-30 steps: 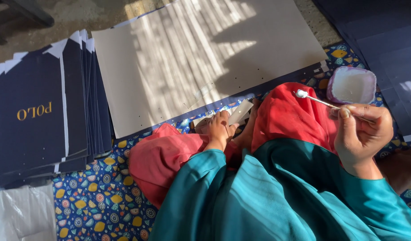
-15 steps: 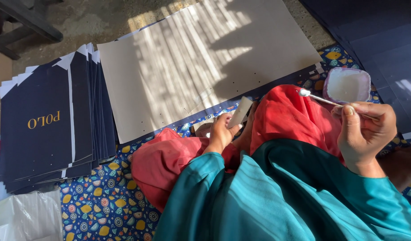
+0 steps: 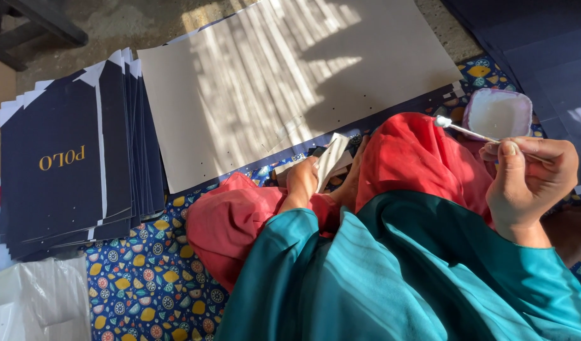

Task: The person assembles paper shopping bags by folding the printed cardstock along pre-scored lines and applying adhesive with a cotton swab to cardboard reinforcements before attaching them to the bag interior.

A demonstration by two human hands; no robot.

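My right hand [image 3: 530, 180] grips a thin brush [image 3: 464, 130] whose white-coated tip points left, just beside a small pink-rimmed bowl of white glue [image 3: 497, 113]. My left hand [image 3: 303, 180] rests low between my red-clad knees [image 3: 410, 158] and holds a small white folded paper piece [image 3: 331, 158]. In front of me lies a large grey-brown cardboard sheet [image 3: 290, 82] striped with sunlight. A fanned stack of dark navy printed sheets [image 3: 76, 158] with gold lettering sits on the left.
A blue patterned mat [image 3: 145, 284] covers the floor under me. More dark navy sheets [image 3: 537, 44] lie at the upper right. A clear plastic bag [image 3: 38, 303] is at the bottom left. Dark furniture legs [image 3: 31, 25] stand at the top left.
My left hand has lifted the white paper piece up a little between my knees. The right hand has kept the brush near the glue bowl. My view has shifted slightly.
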